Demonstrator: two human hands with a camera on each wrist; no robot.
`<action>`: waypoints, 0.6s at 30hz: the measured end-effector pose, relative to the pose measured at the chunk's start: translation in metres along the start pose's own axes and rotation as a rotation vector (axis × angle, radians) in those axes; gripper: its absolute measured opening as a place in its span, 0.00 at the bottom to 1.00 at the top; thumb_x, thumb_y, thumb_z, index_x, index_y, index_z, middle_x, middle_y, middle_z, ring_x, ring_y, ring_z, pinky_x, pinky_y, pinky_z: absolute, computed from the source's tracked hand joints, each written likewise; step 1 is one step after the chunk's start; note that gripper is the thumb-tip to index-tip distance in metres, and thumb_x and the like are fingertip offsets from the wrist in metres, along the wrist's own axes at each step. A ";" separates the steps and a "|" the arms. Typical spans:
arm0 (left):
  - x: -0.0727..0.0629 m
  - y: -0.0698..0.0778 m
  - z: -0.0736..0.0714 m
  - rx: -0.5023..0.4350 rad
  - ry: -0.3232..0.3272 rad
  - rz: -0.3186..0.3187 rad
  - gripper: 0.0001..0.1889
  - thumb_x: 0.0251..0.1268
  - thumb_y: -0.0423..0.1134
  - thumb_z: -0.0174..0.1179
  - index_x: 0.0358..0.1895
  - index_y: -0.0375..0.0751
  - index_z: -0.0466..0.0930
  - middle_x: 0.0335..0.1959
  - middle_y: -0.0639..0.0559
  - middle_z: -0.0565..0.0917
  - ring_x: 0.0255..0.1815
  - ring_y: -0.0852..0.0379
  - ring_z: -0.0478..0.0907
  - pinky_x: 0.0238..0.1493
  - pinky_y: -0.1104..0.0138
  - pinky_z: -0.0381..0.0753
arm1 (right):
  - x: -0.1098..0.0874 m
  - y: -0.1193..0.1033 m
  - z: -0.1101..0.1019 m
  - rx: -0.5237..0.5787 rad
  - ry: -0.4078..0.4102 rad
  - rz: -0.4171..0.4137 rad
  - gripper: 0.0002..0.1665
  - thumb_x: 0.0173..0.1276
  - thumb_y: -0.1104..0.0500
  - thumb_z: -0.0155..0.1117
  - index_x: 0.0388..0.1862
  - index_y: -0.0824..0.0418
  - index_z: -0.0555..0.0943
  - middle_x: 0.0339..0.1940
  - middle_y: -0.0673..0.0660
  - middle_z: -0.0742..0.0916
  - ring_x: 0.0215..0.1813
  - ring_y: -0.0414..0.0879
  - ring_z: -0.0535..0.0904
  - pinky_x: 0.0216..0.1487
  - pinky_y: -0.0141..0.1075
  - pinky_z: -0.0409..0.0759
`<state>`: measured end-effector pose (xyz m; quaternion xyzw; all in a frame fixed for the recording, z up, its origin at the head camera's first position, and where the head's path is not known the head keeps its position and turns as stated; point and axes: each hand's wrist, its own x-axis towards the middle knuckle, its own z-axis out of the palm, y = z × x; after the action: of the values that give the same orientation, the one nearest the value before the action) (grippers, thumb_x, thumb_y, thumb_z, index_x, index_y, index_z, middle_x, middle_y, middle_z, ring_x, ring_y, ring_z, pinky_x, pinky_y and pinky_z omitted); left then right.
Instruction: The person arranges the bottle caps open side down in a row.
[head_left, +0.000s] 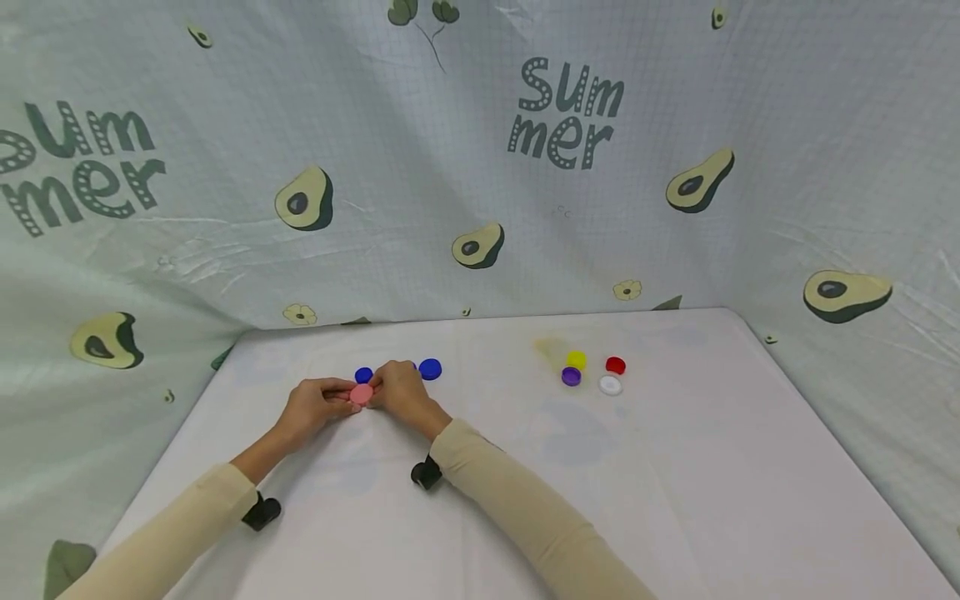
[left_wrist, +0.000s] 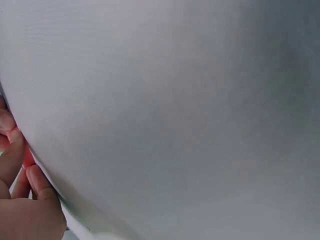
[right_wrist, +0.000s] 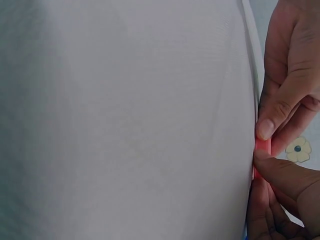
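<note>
A pink bottle cap (head_left: 362,394) is between my two hands, just above or on the white table; the exact height cannot be told. My left hand (head_left: 309,410) pinches its left side with thumb and fingers. From the right, my right hand (head_left: 405,396) holds the other edge between thumb and fingertips. Both thumbs press the cap (right_wrist: 262,145) in the right wrist view, the left hand (right_wrist: 295,65) above and the right hand (right_wrist: 295,187) below. A blue cap (head_left: 363,375) lies just behind it. Another blue cap (head_left: 431,369) lies beyond my right hand, with one more mostly hidden.
Right of centre on the white table (head_left: 675,467) lie a yellow cap (head_left: 576,359), a purple cap (head_left: 571,377), a red cap (head_left: 616,365) and a white cap (head_left: 611,385). A printed curtain (head_left: 405,150) hangs along the back and sides.
</note>
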<state>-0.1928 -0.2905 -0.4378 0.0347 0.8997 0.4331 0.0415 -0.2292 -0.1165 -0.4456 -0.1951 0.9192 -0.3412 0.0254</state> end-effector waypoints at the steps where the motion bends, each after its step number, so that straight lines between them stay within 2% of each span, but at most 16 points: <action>1: 0.000 0.000 0.000 -0.003 0.002 -0.001 0.22 0.60 0.28 0.72 0.56 0.22 0.80 0.49 0.32 0.86 0.41 0.59 0.84 0.38 0.78 0.82 | 0.000 0.000 0.000 -0.001 0.001 0.000 0.13 0.58 0.58 0.82 0.41 0.60 0.91 0.28 0.47 0.88 0.30 0.34 0.76 0.31 0.21 0.72; 5: 0.002 0.003 0.002 -0.003 0.005 -0.023 0.25 0.59 0.27 0.72 0.58 0.20 0.77 0.50 0.31 0.85 0.43 0.55 0.84 0.39 0.76 0.82 | 0.001 0.002 0.000 0.012 -0.003 -0.014 0.13 0.59 0.59 0.81 0.42 0.61 0.91 0.30 0.48 0.89 0.31 0.34 0.77 0.32 0.21 0.73; 10: 0.006 0.010 0.008 0.113 0.003 -0.039 0.36 0.55 0.28 0.75 0.65 0.19 0.69 0.52 0.29 0.80 0.50 0.42 0.80 0.51 0.60 0.84 | -0.003 0.014 -0.008 0.087 -0.069 -0.075 0.18 0.59 0.62 0.80 0.49 0.64 0.88 0.35 0.50 0.90 0.36 0.34 0.81 0.38 0.21 0.78; 12: 0.005 0.016 0.010 0.146 0.031 -0.010 0.38 0.55 0.28 0.75 0.67 0.20 0.67 0.55 0.27 0.77 0.55 0.36 0.78 0.58 0.52 0.81 | -0.010 0.021 -0.015 0.150 -0.115 -0.098 0.22 0.60 0.63 0.79 0.53 0.65 0.87 0.39 0.51 0.90 0.39 0.35 0.83 0.41 0.22 0.79; 14: 0.000 0.027 0.011 0.143 0.089 0.040 0.37 0.57 0.27 0.74 0.68 0.21 0.66 0.58 0.26 0.74 0.60 0.33 0.74 0.63 0.47 0.77 | -0.022 0.028 -0.025 0.219 -0.159 -0.121 0.24 0.61 0.63 0.78 0.57 0.65 0.85 0.42 0.52 0.90 0.42 0.35 0.84 0.43 0.22 0.80; 18: -0.008 0.060 0.009 0.072 0.187 0.162 0.32 0.63 0.25 0.69 0.69 0.24 0.66 0.64 0.28 0.71 0.66 0.33 0.70 0.68 0.46 0.72 | -0.050 0.047 -0.054 0.309 -0.227 -0.185 0.23 0.66 0.64 0.74 0.60 0.65 0.83 0.49 0.56 0.89 0.48 0.39 0.85 0.47 0.24 0.82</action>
<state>-0.1819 -0.2464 -0.3961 0.0680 0.9088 0.4040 -0.0787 -0.2093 -0.0319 -0.4385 -0.3095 0.8254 -0.4547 0.1271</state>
